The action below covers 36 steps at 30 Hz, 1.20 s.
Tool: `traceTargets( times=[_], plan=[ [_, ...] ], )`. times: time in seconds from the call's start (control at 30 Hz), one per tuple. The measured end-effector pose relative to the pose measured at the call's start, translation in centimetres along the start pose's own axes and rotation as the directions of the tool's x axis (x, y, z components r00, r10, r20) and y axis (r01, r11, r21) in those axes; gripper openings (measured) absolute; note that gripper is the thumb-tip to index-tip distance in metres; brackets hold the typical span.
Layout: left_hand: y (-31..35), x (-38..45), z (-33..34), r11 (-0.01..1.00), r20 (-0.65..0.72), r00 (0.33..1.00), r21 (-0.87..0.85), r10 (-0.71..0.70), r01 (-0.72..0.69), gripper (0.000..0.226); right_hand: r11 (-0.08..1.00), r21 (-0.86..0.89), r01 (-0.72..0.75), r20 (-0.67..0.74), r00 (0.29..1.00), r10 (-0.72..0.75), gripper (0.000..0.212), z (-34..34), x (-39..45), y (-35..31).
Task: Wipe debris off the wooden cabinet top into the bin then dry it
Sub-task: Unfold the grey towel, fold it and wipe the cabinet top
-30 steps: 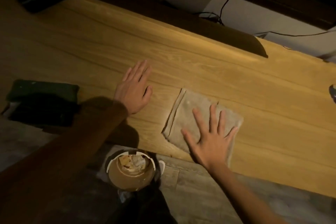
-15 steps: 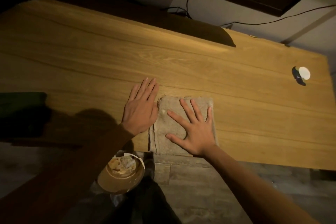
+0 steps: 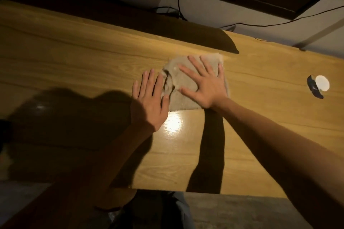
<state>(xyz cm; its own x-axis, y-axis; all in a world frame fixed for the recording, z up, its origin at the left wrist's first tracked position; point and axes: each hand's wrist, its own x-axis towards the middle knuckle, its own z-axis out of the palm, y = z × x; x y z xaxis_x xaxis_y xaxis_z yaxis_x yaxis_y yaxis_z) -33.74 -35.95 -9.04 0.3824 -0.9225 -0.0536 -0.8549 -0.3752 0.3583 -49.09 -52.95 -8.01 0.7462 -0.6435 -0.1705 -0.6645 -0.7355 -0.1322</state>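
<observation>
Beige cloth (image 3: 188, 96) under right hand (image 3: 206, 87), fingers wide, flat; left hand (image 3: 149, 104) flat beside, fingers together, on wooden cabinet top (image 3: 93, 61).

We have one view only: head-worn wide-angle camera, looking forward and steeply down onto glossy yellow-brown wooden cabinet top (image 3: 93, 65). We sit close, both bare forearms reaching in from bottom edge. Pale wall (image 3: 204, 13) with thin black cables (image 3: 279, 22) fills top of frame; edges bow.

No readable text, labels, brands or numbers anywhere in view.
</observation>
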Motion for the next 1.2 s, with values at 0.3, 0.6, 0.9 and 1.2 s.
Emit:
traceTargets(
  times=[0.3, 0.6, 0.9, 1.2],
  plan=[
    [1.1, 1.7, 2.1, 0.998, -0.1, 0.995, 0.056, -0.013, 0.018, 0.075, 0.914, 0.143, -0.38, 0.087, 0.925, 0.371, 0.122, -3.0, 10.7, 5.9],
    [1.2, 1.6, 1.9, 0.986, -0.088, 0.996, 0.166, -0.022, 0.037, 0.073, 0.939, 0.099, -0.331, -0.023, 0.942, 0.334, 0.11, -2.7, 7.8, 5.3],
    [3.6, -2.1, 1.7, 0.984, -0.046, 0.989, 0.099, -0.141, 0.145, 0.062, 0.978, 0.097, -0.184, 0.02, 0.983, 0.183, 0.072, 0.1, -8.1, 2.7],
    [8.9, -8.3, 2.7, 0.985, 0.0, 1.0, 0.174, -0.004, 0.004, 0.062, 1.0, -0.002, 0.004, -0.011, 1.0, -0.004, 0.074, 4.9, -27.7, -0.1]
  ],
)
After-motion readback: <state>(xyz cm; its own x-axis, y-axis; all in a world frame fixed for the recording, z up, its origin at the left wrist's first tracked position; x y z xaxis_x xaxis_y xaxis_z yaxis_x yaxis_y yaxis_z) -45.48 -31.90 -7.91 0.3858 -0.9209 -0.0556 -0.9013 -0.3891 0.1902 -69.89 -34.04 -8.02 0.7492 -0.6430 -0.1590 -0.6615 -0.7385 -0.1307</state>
